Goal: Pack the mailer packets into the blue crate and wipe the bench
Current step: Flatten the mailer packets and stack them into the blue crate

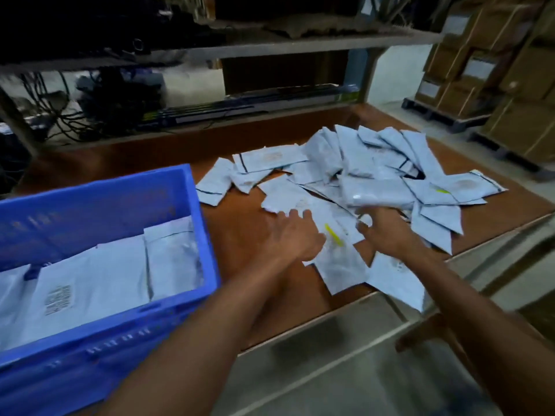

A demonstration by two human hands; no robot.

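A heap of pale grey mailer packets (369, 172) covers the middle and right of the brown bench (240, 223). The blue crate (192, 199) stands at the left with several packets (99, 283) lying flat inside. My left hand (292, 235) rests flat, fingers spread, on the near edge of the heap. My right hand (387, 229) reaches under a thick packet (378, 195) and grips it from below; the frame is blurred there. A packet with a yellow mark (333, 235) lies between my hands.
A shelf unit with cables and long dark boxes (210, 112) stands behind the bench. Stacked cardboard boxes on pallets (492, 70) fill the right background. Some packets overhang the bench's near edge (399, 283). Grey floor lies below.
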